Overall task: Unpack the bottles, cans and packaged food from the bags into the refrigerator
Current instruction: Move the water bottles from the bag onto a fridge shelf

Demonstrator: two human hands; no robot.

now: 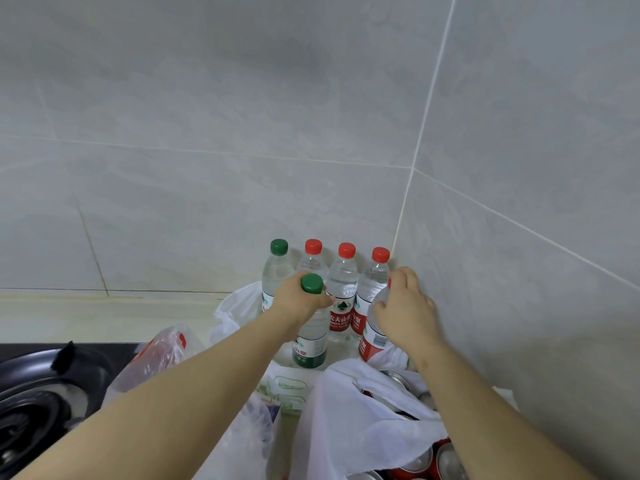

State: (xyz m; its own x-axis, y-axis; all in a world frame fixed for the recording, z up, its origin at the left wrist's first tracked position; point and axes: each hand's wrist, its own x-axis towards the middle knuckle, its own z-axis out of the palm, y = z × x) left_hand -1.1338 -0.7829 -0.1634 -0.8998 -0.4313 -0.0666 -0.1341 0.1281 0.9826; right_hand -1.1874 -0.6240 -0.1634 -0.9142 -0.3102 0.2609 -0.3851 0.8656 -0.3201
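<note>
The red-label bottle (pixel 372 337) has its cap mostly hidden under the right hand (pixel 405 306) grasping it; the left hand (pixel 299 303) grasps the green-capped bottle (pixel 311 346) at the neck

Background: large matte grey ceramic wall tiles (pixel 207 133) with pale grout lines cover two walls meeting at a vertical corner seam (pixel 416 150) right of centre; pale cream stone tabletop (pixel 86 317) along wall base, left; black gas hob (pixel 31 393) with black metal pan support (pixel 64 355), lower left.
</note>
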